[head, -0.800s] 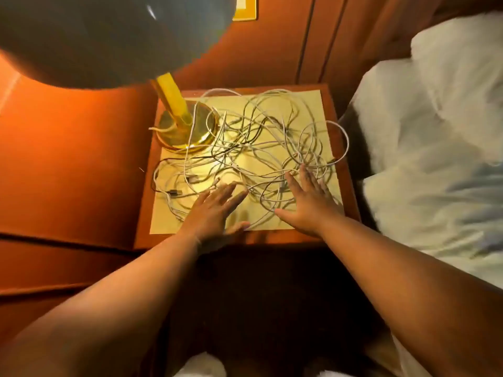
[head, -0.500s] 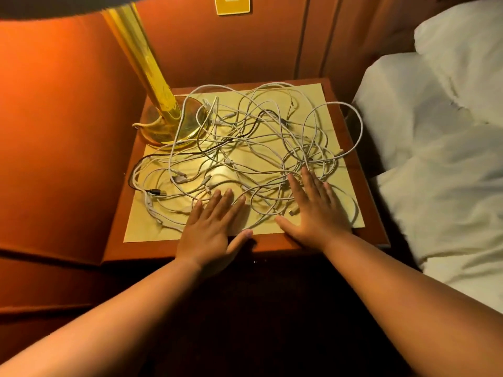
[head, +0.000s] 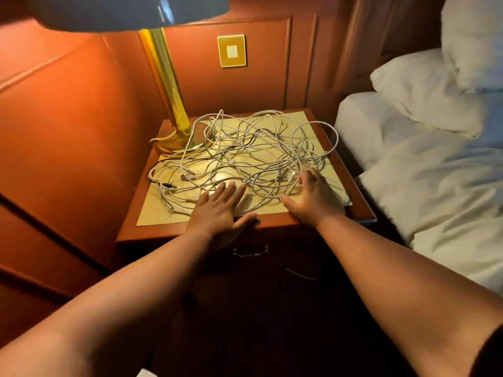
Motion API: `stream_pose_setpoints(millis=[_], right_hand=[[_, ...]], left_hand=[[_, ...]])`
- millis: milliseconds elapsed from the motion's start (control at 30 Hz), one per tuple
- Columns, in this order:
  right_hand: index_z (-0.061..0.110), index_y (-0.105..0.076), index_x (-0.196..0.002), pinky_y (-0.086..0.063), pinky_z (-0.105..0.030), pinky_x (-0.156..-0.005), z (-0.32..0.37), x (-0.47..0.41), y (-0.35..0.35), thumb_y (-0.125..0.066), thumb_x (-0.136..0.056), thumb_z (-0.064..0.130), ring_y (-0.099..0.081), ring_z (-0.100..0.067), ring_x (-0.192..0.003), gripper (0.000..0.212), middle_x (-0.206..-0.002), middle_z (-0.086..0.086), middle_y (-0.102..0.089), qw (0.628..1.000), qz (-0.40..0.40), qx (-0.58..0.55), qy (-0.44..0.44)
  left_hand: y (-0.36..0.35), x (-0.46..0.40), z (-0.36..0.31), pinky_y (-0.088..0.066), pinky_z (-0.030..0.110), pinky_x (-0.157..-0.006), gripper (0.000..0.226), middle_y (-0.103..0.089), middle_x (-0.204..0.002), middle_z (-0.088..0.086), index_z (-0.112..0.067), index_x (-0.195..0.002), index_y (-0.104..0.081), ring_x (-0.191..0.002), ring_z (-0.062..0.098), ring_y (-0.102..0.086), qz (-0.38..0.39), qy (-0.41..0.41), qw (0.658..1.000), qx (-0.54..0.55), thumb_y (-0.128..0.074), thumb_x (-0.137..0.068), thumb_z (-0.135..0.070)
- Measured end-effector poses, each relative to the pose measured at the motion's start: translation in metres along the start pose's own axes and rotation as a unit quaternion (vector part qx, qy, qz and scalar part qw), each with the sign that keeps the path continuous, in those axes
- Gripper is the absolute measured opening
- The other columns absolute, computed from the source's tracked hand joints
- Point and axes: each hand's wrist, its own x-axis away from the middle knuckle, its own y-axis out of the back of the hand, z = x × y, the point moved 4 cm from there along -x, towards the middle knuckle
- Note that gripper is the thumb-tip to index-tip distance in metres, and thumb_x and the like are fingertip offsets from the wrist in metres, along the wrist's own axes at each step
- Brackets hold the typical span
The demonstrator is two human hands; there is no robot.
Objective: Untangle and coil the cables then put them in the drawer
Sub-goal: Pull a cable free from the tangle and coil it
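Note:
A tangle of several white cables (head: 255,156), with one dark cable (head: 160,182) at its left edge, is spread over the top of a wooden nightstand (head: 359,202). My left hand (head: 220,208) lies flat on the front of the top, fingers straight, fingertips touching the near cables. My right hand (head: 313,198) rests on the cables at the front right, its fingers bent down into the strands; a grip is not plain. Below the front edge the drawer handle (head: 249,253) shows on the dark drawer front, which is closed.
A brass lamp (head: 174,110) stands at the nightstand's back left corner, its shade overhead at the top left. A bed with white pillows and sheets (head: 435,170) lies right beside the nightstand. Wood wall panels with a switch plate (head: 232,51) stand behind.
The view has tilted up and pulled back. My right hand's fingers have bent down into the cables; before they lay straight. The left hand stays flat at the front edge.

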Motion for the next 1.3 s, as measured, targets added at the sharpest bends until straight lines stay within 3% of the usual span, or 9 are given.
stream_pose_setpoints(millis=[167, 400, 500, 633, 800, 1000, 1133, 1233, 1300], right_hand=[[0.021, -0.042, -0.092, -0.041, -0.038, -0.089, -0.004, -0.007, -0.001, -0.045, -0.092, 0.063, -0.047, -0.028, -0.122, 0.042, -0.144, -0.006, -0.038, 1.000, 0.003, 0.002, -0.025], [0.017, -0.059, -0.108, -0.045, -0.037, -0.091, -0.013, -0.017, -0.002, -0.046, -0.097, 0.050, -0.051, -0.025, -0.121, 0.036, -0.144, 0.000, -0.042, 0.998, -0.015, -0.020, -0.058], [0.014, -0.061, -0.104, -0.038, -0.029, -0.076, -0.015, -0.017, 0.007, -0.054, -0.096, 0.035, -0.055, -0.024, -0.111, 0.023, -0.131, -0.003, -0.053, 0.986, -0.079, -0.113, -0.090], [0.018, -0.058, -0.096, -0.034, -0.027, -0.082, -0.015, -0.007, 0.030, -0.058, -0.094, 0.028, -0.051, -0.021, -0.109, 0.010, -0.123, -0.006, -0.056, 0.953, -0.127, -0.243, -0.129], [0.015, -0.061, -0.102, -0.034, -0.022, -0.081, 0.027, 0.000, 0.082, -0.057, -0.097, 0.026, -0.048, -0.012, -0.102, 0.013, -0.109, -0.002, -0.059, 0.943, -0.147, -0.293, -0.055], [0.018, -0.060, -0.100, -0.041, -0.026, -0.096, 0.083, 0.018, 0.131, -0.056, -0.098, 0.021, -0.051, -0.012, -0.116, 0.006, -0.123, 0.003, -0.060, 0.922, -0.074, -0.378, 0.045], [0.016, -0.060, -0.091, -0.029, -0.031, -0.103, 0.118, 0.036, 0.137, -0.058, -0.095, 0.015, -0.035, -0.014, -0.136, 0.005, -0.148, 0.005, -0.046, 0.904, 0.071, -0.409, 0.105], [0.010, -0.059, -0.085, -0.035, -0.029, -0.104, 0.138, 0.052, 0.140, -0.058, -0.090, 0.015, -0.046, -0.013, -0.129, 0.007, -0.129, 0.006, -0.059, 0.848, 0.132, -0.496, 0.133], [0.008, -0.053, -0.084, -0.040, -0.032, -0.103, 0.146, 0.062, 0.145, -0.050, -0.094, 0.008, -0.059, -0.018, -0.117, 0.011, -0.110, -0.004, -0.067, 0.787, 0.146, -0.588, 0.117]], left_hand=[[-0.004, -0.004, 0.004, 0.000, 0.042, -0.122, 0.087, 0.006, -0.165, -0.009, -0.041, -0.153, 0.014, -0.151, 0.011, 0.009, -0.013, -0.002, 1.000, -0.009, -0.005, -0.080, -0.085], [-0.006, -0.004, 0.005, 0.001, 0.040, -0.122, 0.085, 0.005, -0.165, -0.011, -0.045, -0.152, 0.015, -0.151, 0.009, 0.010, -0.032, -0.005, 0.999, 0.012, -0.008, -0.081, -0.086], [-0.005, -0.004, 0.005, 0.002, 0.040, -0.122, 0.083, 0.005, -0.165, -0.011, -0.047, -0.151, 0.016, -0.151, 0.009, 0.011, -0.035, -0.005, 0.999, 0.012, -0.008, -0.081, -0.086], [-0.006, -0.004, 0.004, 0.003, 0.041, -0.122, 0.082, 0.007, -0.165, -0.011, -0.049, -0.150, 0.018, -0.150, 0.009, 0.012, -0.033, -0.008, 0.999, 0.015, -0.007, -0.081, -0.085], [0.007, 0.009, 0.005, -0.002, 0.039, -0.120, 0.083, 0.001, -0.166, -0.009, -0.046, -0.153, 0.004, -0.152, 0.014, -0.001, -0.092, -0.034, 0.992, 0.073, -0.024, -0.083, -0.081], [0.060, 0.006, -0.005, -0.050, 0.051, -0.096, 0.074, -0.044, -0.146, 0.008, -0.030, -0.148, -0.031, -0.128, 0.028, -0.048, -0.285, 0.013, 0.920, 0.268, -0.065, -0.085, -0.049], [0.101, -0.006, -0.026, -0.057, 0.042, -0.083, 0.060, -0.055, -0.124, 0.006, -0.029, -0.140, -0.042, -0.103, 0.020, -0.058, -0.237, 0.030, 0.902, 0.359, -0.071, -0.088, -0.034], [0.113, -0.002, -0.035, -0.055, 0.042, -0.081, 0.013, -0.068, -0.108, 0.005, -0.025, -0.105, -0.061, -0.091, 0.021, -0.062, -0.200, 0.059, 0.913, 0.351, -0.061, -0.094, -0.034], [0.114, 0.004, -0.037, -0.055, 0.040, -0.080, 0.020, -0.069, -0.105, 0.003, -0.019, -0.103, -0.067, -0.091, 0.022, -0.064, -0.187, 0.059, 0.934, 0.298, -0.056, -0.096, -0.034]])
